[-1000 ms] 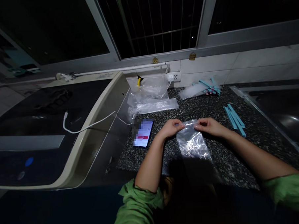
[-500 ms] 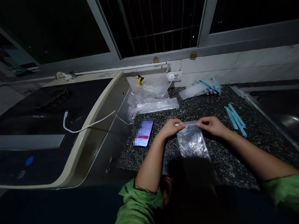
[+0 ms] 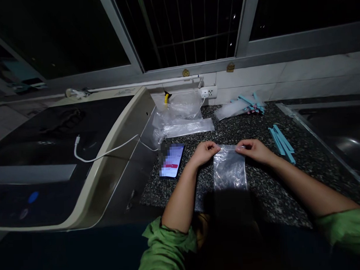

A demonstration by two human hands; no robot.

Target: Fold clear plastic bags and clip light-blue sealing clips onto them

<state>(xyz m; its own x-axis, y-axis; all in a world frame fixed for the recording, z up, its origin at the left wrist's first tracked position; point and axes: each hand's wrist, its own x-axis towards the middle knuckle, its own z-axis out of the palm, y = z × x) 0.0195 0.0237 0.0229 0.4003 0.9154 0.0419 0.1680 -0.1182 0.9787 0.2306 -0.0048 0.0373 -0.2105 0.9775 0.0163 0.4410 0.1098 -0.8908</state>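
Since the earlier frame the lower part of the clear bag (image 3: 230, 168) has swung leftward, so that its sides, which slanted off to the right below our hands, now run almost straight toward us; both our hands have stayed at its far edge. Our left grip (image 3: 205, 153) is pinched, thumb against fingers, on the left end of that edge; our right grip (image 3: 255, 151) pinches the right end in the same way; between the two the edge lies stretched across, and the wrinkled, shiny body of the bag comes down from it over the dark speckled counter (image 3: 242, 130), its near end lost to us in shadow.

Just left of our left grip we have a phone (image 3: 174, 161), its screen lit and partly blurred out; beyond that grip, toward the wall, lie a long clear sleeve (image 3: 191, 127) and, behind it, crumpled clear plastic (image 3: 183, 105); a white charger (image 3: 204, 93) sits in the wall socket (image 3: 211, 92) above them. Right of our right grip a few loose blue strips (image 3: 281, 142) lie near the sink (image 3: 347, 143); straight beyond the same grip we see more blue strips bunched up with a whitish packet (image 3: 231, 109), close to the tiled wall.
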